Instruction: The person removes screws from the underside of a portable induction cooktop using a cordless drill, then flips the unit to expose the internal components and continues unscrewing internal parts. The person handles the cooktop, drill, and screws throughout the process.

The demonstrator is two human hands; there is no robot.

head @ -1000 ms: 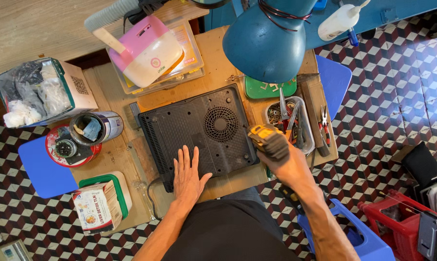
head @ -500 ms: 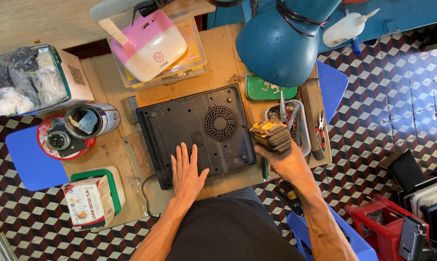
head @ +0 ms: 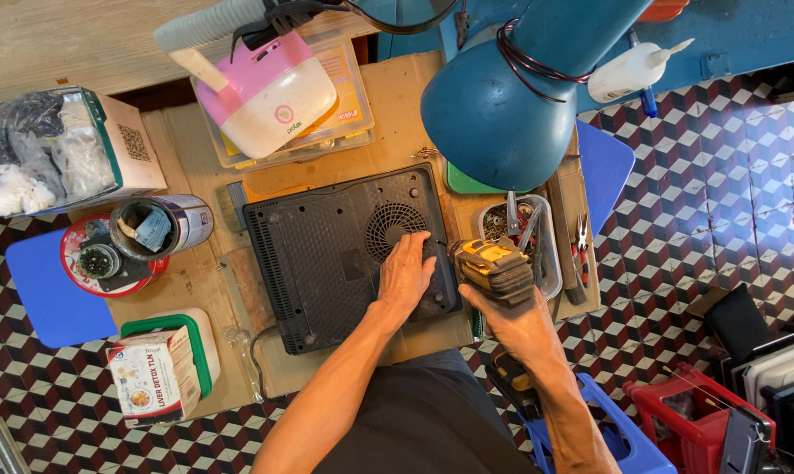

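Observation:
A black induction cooker point(head: 326, 254) lies upside down on the wooden workbench point(head: 397, 114), its round fan grille facing up. My left hand point(head: 404, 274) rests flat on the cooker's right side, just below the fan grille. My right hand point(head: 515, 316) grips a yellow and black cordless screwdriver point(head: 492, 263), whose tip points at the cooker's right edge beside my left fingers.
A blue desk lamp point(head: 493, 105) hangs over the bench's right side. A clear tray of tools point(head: 546, 254) sits right of the cooker. A pink and white appliance point(head: 269, 92) lies on plastic boxes behind. A tin can point(head: 155, 226), cartons and a red crate point(head: 678, 412) surround the bench.
My left hand has slid from the cooker's front edge to its right side by the fan. The screwdriver in my right hand has come closer to the cooker's right edge.

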